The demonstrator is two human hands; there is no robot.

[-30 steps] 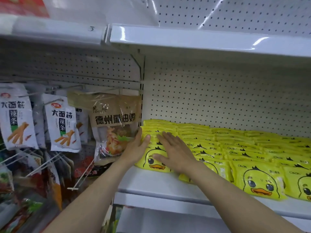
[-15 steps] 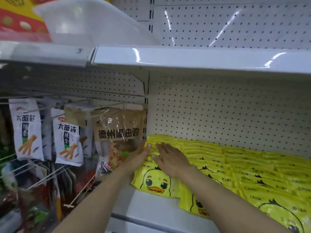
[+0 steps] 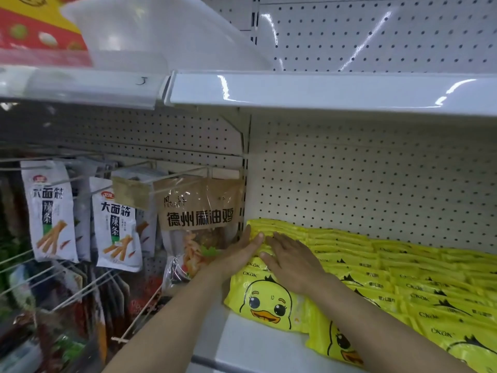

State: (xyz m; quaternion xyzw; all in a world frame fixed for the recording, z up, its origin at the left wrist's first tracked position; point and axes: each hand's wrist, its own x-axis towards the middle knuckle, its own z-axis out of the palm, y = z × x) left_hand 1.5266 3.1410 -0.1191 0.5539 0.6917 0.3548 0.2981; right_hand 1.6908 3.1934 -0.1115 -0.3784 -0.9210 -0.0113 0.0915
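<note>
Several yellow duck-print packs (image 3: 271, 305) lie in overlapping rows on a white shelf (image 3: 258, 345). My left hand (image 3: 239, 251) lies flat against the left side of the leftmost row, fingers straight and pointing back toward the pegboard. My right hand (image 3: 291, 261) rests palm down on top of the same row, fingers spread and straight. Neither hand curls round a pack.
A brown and clear snack bag (image 3: 199, 227) hangs on a wire hook just left of my left hand. White snack packets (image 3: 115, 230) hang further left on more hooks. A white upper shelf (image 3: 322, 90) overhangs the packs. Perforated backboard (image 3: 376, 179) stands behind.
The view has tilted up and drawn closer. Both hands have slid a little deeper along the leftmost row of duck packs, still flat on it.
</note>
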